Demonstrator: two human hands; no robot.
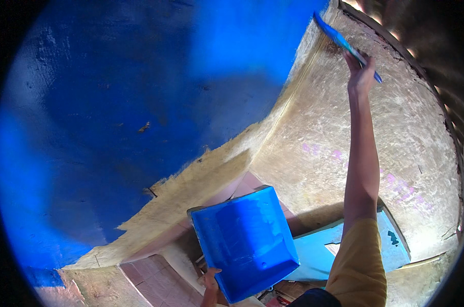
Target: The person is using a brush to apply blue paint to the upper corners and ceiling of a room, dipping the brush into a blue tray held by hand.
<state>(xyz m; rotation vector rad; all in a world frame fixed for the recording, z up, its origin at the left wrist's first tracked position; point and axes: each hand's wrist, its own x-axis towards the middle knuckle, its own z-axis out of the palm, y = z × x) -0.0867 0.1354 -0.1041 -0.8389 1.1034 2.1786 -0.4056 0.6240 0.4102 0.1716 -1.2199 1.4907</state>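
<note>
My right hand is raised at the upper right, its fingers closed round the handle of a paintbrush. The brush is smeared with blue, and its bristle end is at the edge of the blue-painted wall, near the corner with the unpainted wall. Low in the middle, my left hand grips the left edge of a paint tray. Wet blue paint coats the inside of the tray, which is tilted toward me. Part of the left hand is hidden behind the tray.
A bare, stained plaster wall fills the right side. Below it stands a light-blue panel, partly behind my right arm. Pinkish tiles cover a ledge at the lower left. A nail-like spike sticks out of the wall.
</note>
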